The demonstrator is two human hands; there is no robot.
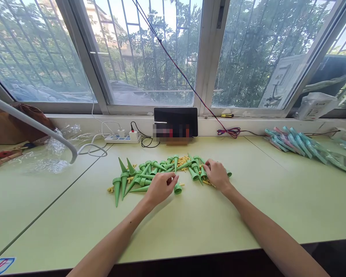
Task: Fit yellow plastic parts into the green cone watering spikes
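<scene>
Green plastic cone-shaped spikes with round screw collars lie in a loose heap across the middle of the table. My left hand is at the heap's front, thumb and fingers pinched around a green spike whose open collar faces me. A small yellow piece shows beside that collar. On the right side of the heap is my right hand, its fingers closed down among spikes and small yellow plastic valves. The fingertips hide what they grip. One spike's collar shows just right of this hand.
A dark tablet on a wooden stand is behind the heap. A power strip with cables lies left of it, a cable coil right. Packaged items are far right. A white curved tube crosses the left.
</scene>
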